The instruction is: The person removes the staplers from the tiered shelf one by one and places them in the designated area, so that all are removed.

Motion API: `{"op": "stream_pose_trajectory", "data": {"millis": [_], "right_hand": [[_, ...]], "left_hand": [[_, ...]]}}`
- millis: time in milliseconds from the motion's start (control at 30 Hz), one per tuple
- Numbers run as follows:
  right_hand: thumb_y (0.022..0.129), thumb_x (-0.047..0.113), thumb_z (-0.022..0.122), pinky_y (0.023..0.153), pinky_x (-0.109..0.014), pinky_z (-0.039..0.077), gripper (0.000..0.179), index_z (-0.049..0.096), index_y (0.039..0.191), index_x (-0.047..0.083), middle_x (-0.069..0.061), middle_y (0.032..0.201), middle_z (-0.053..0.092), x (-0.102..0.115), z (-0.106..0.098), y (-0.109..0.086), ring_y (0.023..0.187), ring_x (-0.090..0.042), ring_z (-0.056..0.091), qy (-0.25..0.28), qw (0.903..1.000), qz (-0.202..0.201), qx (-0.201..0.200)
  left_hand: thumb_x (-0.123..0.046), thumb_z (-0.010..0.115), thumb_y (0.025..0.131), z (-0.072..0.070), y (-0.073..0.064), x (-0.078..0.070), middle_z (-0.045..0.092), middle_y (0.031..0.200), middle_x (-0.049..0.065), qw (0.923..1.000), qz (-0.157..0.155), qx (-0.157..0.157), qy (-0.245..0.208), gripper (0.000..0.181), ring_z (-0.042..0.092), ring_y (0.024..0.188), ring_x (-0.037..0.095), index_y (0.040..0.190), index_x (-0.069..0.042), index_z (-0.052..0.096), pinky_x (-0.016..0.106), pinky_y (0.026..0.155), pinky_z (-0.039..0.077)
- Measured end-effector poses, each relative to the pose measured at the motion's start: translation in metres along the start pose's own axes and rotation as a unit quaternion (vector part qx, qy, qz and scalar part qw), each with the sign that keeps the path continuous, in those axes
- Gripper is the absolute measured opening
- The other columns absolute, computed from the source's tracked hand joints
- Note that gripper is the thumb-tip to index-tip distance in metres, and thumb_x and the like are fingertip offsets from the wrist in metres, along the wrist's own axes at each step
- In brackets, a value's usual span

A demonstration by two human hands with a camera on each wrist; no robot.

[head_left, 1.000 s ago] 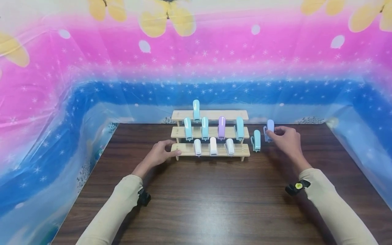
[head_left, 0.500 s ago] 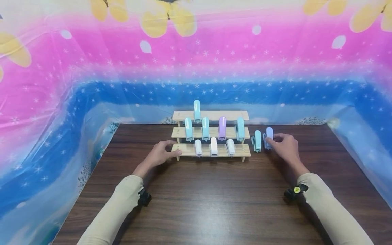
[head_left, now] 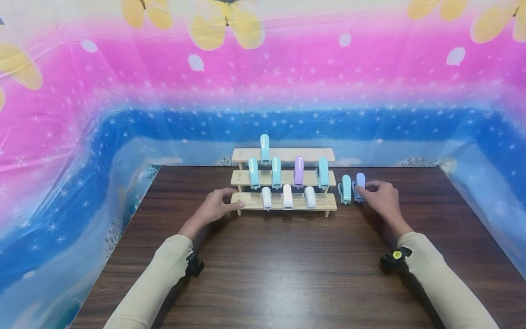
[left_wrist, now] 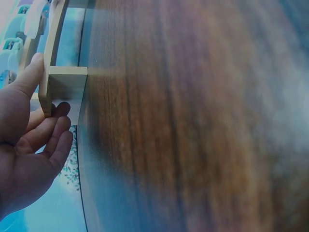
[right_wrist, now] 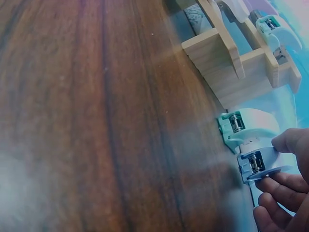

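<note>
- A cloth backdrop (head_left: 287, 82) in pink and blue, with snowflakes and yellow butterflies, rises behind and beside a brown wood-grain bench (head_left: 279, 274).
- The periwinkle stapler (head_left: 360, 188) lies between the thumb and fingers of the right grip (head_left: 381, 194), upright at bench level, to the right of the rack.
- The right grip is closed in a pinch on that stapler: in the right wrist view the thumb presses one side and the fingers the other, with the spring end exposed.
- The left grip (head_left: 215, 204) holds the left end of the wooden rack (head_left: 320, 154), thumb on top of the lowest tier and fingertips curled beneath its end, as the left wrist view shows.
- A mint stapler (head_left: 346, 189) stands upright just beside the periwinkle one, on the rack side; whether the two touch cannot be told.
- The lowest tier bears three white staplers (head_left: 287, 196) near its middle.
- The middle tier carries two teal staplers (head_left: 276, 172) at the left, a purple stapler (head_left: 298, 172) next, and a blue-green stapler (head_left: 323, 172) near the right end.
- One turquoise stapler (head_left: 265, 149) stands left of centre on the top tier.
- Pale sleeves (head_left: 448, 283) cover both forearms, with dark wrist devices (head_left: 195, 265) at the cuffs.
</note>
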State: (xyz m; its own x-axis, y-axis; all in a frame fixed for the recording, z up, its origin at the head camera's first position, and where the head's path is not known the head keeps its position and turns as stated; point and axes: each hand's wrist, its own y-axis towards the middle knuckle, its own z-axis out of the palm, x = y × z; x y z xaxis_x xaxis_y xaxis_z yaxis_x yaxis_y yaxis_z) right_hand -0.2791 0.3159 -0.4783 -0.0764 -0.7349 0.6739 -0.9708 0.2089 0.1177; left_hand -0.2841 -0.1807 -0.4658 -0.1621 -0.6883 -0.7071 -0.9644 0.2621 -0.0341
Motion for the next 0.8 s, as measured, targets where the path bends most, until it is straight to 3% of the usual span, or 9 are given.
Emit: {"op": "stream_pose_trajectory", "data": {"millis": [533, 800], "right_hand": [[0.093, 0.057, 0.067, 0.075, -0.038, 0.045, 0.065, 0.070, 0.123, 0.000, -0.023, 0.115, 0.071, -0.003, 0.003, -0.001, 0.093, -0.033, 0.062, 0.000, 1.0000, 0.001, 0.004], [0.091, 0.065, 0.064, 0.095, -0.054, 0.046, 0.075, 0.069, 0.128, 0.000, -0.026, 0.127, 0.067, 0.004, -0.008, -0.004, 0.116, -0.041, 0.060, 0.025, 0.9996, 0.013, -0.003]], "left_hand": [[-0.044, 0.075, 0.093, 0.001, -0.001, 0.000, 0.056, 0.145, 0.021, 1.0000, -0.006, 0.002, 0.001, 0.066, 0.055, 0.129, 0.035, 0.142, -0.002, 0.058, 0.056, 0.106, 0.044], [-0.043, 0.075, 0.093, -0.001, -0.001, -0.001, 0.057, 0.144, 0.021, 1.0000, -0.002, 0.003, 0.000, 0.066, 0.059, 0.123, 0.034, 0.141, -0.002, 0.058, 0.055, 0.105, 0.045]]}}
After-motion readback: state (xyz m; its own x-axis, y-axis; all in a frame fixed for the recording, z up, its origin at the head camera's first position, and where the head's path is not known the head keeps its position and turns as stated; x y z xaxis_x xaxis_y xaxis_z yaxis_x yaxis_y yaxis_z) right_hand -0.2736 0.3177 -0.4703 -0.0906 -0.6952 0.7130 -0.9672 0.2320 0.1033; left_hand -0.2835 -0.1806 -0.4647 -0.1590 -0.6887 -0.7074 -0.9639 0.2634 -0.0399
